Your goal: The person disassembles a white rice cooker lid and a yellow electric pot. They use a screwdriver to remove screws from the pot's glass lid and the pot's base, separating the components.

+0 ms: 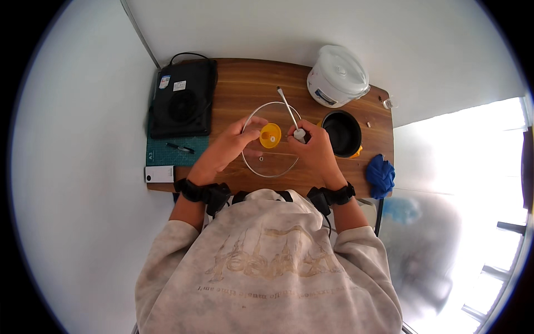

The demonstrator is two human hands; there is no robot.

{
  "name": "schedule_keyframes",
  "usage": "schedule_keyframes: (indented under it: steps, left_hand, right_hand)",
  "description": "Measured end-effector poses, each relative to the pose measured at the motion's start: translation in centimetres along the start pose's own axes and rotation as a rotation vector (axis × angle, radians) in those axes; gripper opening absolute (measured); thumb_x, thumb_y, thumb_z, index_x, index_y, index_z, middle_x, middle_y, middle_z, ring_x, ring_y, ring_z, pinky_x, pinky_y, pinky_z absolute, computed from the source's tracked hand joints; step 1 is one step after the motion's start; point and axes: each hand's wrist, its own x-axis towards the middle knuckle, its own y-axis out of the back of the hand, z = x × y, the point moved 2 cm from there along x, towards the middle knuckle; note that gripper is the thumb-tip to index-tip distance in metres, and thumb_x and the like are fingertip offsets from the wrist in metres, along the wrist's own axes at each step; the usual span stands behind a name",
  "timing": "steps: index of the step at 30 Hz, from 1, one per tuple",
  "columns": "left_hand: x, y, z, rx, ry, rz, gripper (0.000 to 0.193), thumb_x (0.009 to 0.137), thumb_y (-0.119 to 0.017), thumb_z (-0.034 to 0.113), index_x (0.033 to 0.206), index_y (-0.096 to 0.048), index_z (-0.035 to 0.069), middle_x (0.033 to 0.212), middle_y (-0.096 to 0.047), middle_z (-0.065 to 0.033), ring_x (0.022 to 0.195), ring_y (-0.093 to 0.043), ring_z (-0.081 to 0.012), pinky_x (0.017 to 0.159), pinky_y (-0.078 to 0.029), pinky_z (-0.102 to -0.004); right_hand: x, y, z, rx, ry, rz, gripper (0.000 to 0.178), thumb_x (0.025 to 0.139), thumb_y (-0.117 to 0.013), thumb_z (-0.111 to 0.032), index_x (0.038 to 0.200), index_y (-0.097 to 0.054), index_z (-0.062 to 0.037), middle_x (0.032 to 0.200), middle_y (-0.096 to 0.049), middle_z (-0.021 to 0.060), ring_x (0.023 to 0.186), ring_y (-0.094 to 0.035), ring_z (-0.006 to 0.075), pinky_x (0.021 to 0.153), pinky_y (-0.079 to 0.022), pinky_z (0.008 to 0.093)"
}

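A round clear glass lid [285, 161] with a thin metal rim is in front of me, above the wooden table. At its middle sits a yellow round knob piece [270, 133] with a small pale spot. My left hand [236, 142] grips the lid's left edge; some fingers show through the glass. In my right hand [314, 143], beside the lid's right edge, is a screwdriver [288, 108]. Its pale handle is in my fingers and its metal shaft points away to the upper left. A small white ring [261, 158] shows within the lid's outline.
A black pot [341, 133] with yellow handles stands right, a white lidded pot [337, 78] behind it. Blue cloth [380, 176] lies at the right edge. Left are a black flat appliance [186, 94], green mat [161, 150], pen [180, 148] and white phone [159, 174].
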Motion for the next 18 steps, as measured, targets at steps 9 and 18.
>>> schedule_keyframes:
  steps: [9,18]
  left_hand:
    - [0.3,6.4,-5.8,-0.265,0.098,0.203,0.04,0.1,-0.053,0.016,0.139,-0.051,0.004,0.131,-0.058,-0.0104,0.115,-0.062,-0.0208,0.091,-0.059,-0.0377]
    - [1.0,9.6,-8.7,-0.31,0.116,0.238,0.041,0.099,-0.054,0.018,0.139,-0.051,0.005,0.128,-0.059,-0.0098,0.116,-0.062,-0.0221,0.087,-0.06,-0.0412]
  right_hand:
    - [2.9,-0.6,13.7,-0.215,-0.189,0.18,0.017,0.084,-0.07,-0.019,0.087,-0.07,-0.0021,0.073,-0.071,0.0099,0.062,-0.069,0.0201,0.059,-0.051,0.0324]
    - [2.6,-5.8,26.3,-0.004,-0.475,-0.101,0.015,0.09,-0.066,-0.016,0.087,-0.068,-0.0014,0.066,-0.066,0.0102,0.052,-0.063,0.0182,0.05,-0.05,0.0341]
